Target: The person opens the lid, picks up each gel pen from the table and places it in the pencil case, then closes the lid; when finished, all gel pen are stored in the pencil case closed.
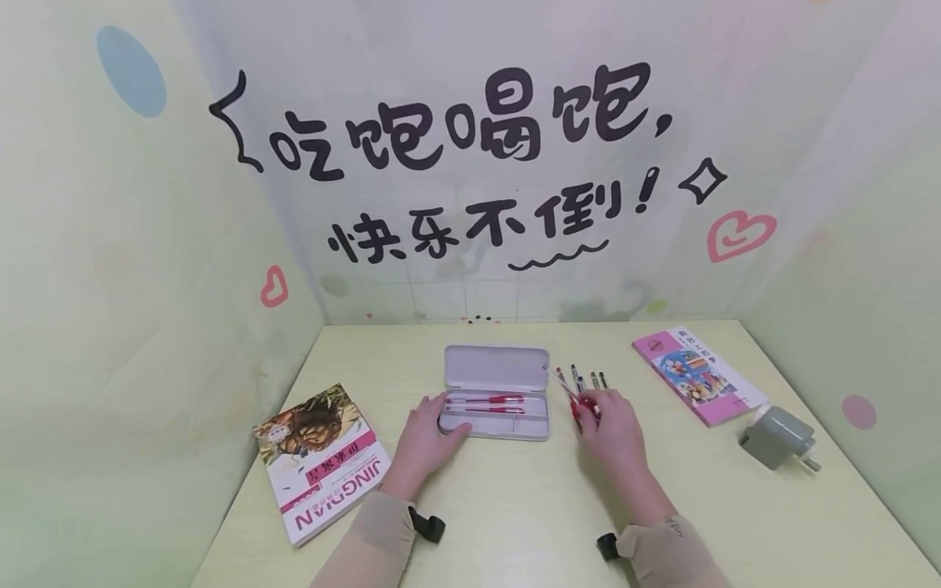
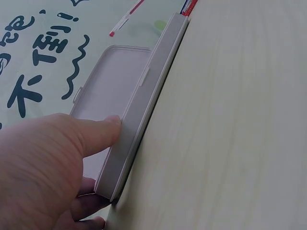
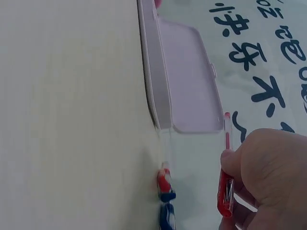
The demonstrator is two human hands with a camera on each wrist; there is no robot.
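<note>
Bright, even light; fisheye-warped edges, soft shadows.

left hand (image 1: 426,437): fingers straight, pressing flat | right hand (image 1: 613,433): fingers curled in a pinching grip

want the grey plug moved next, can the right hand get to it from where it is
Probably yes. The grey plug lies on the table's right side, with only bare table between it and the right hand. But that hand's fingers already pinch a red pen, which it would likely need to put down first.
</note>
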